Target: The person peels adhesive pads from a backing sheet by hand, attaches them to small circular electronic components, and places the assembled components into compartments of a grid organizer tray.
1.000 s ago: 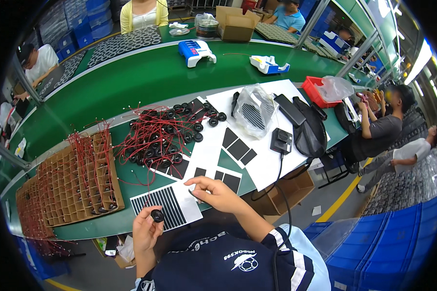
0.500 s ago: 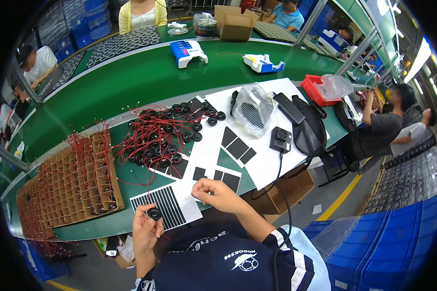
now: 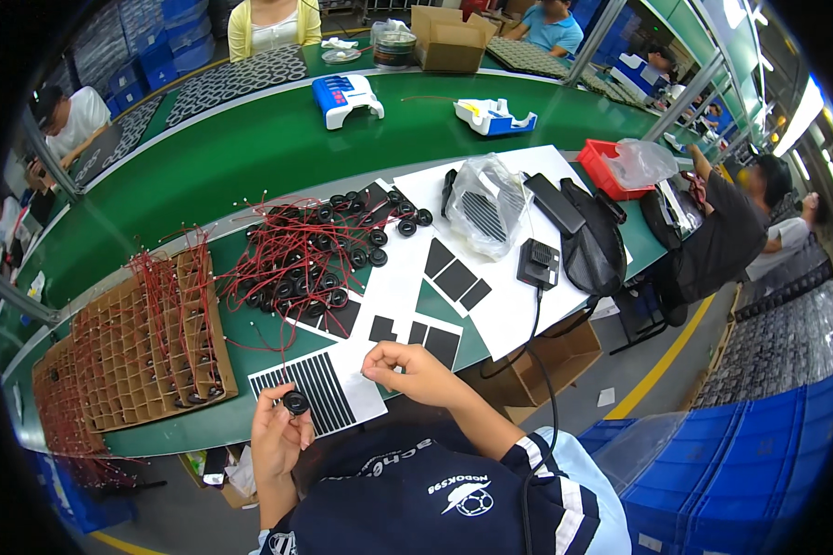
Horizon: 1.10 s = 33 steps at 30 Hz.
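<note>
My left hand [image 3: 278,439] pinches a small round black speaker [image 3: 295,403] between thumb and fingers, its face turned up. Just behind it on the bench lies a white sheet with black adhesive strips [image 3: 307,387]. My right hand [image 3: 409,370] is closed in a pinch over that sheet's right side; whatever sits between the fingertips is too small to make out. Beyond the hands, a tangled pile of black speakers with red wires [image 3: 310,264] covers the bench. Sheets with black rectangular pads [image 3: 453,279] lie to its right.
At left stands a cardboard divider tray [image 3: 153,342] with wired speakers. A plastic bag [image 3: 486,208], a black box-shaped device [image 3: 537,265] with a cable, a black bag [image 3: 590,250] and a red bin [image 3: 611,171] occupy the right. Blue-and-white housings [image 3: 347,100] rest on the green conveyor [image 3: 222,153].
The blue-and-white housings have shifted slightly left along the conveyor. A co-worker at the right has leaned and reached toward the line. My hands have hardly moved.
</note>
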Motion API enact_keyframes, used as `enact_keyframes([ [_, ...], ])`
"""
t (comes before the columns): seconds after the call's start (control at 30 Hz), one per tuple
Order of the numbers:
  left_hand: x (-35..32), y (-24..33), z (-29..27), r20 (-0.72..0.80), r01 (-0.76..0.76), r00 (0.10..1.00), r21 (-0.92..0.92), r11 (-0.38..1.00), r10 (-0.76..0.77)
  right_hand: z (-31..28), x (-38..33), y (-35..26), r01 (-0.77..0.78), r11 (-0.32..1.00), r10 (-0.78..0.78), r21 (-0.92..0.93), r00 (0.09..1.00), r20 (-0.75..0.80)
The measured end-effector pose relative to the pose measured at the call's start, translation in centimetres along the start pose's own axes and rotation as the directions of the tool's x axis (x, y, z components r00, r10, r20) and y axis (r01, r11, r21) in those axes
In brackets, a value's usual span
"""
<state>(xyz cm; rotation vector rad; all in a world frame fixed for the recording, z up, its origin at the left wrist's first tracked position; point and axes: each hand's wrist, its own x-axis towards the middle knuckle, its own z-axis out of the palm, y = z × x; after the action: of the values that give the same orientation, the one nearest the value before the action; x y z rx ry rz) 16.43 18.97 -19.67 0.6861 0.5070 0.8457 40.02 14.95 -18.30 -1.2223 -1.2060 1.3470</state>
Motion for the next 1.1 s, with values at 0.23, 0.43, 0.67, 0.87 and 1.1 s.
enact_keyframes([
  [0.23,0.4,-0.1,-0.3,0.022,-0.050,0.999,0.044,0.998,0.049,1.2,-0.2,-1.1,0.046,0.999,-0.046,-0.026,0.999,0.023],
  [0.43,-1.2,-0.3,-0.3,-0.060,-0.069,0.995,0.094,0.993,0.075,3.3,0.3,-0.8,0.026,1.000,-0.026,0.002,0.995,0.093],
  [0.67,-0.8,0.1,1.2,0.033,-0.035,0.999,0.111,0.993,0.031,4.5,-0.6,-1.9,0.061,0.998,-0.062,-0.016,0.994,-0.089],
  [0.87,-0.3,-0.1,2.8,-0.042,0.056,0.998,0.033,0.998,-0.054,4.5,-0.8,-2.2,0.027,0.996,-0.020,0.083,0.996,-0.082],
  [1.1,-0.9,0.1,2.8,-0.092,0.044,0.995,0.143,0.989,-0.031,5.9,-0.5,-2.3,0.031,0.998,-0.029,0.048,0.998,-0.049],
])
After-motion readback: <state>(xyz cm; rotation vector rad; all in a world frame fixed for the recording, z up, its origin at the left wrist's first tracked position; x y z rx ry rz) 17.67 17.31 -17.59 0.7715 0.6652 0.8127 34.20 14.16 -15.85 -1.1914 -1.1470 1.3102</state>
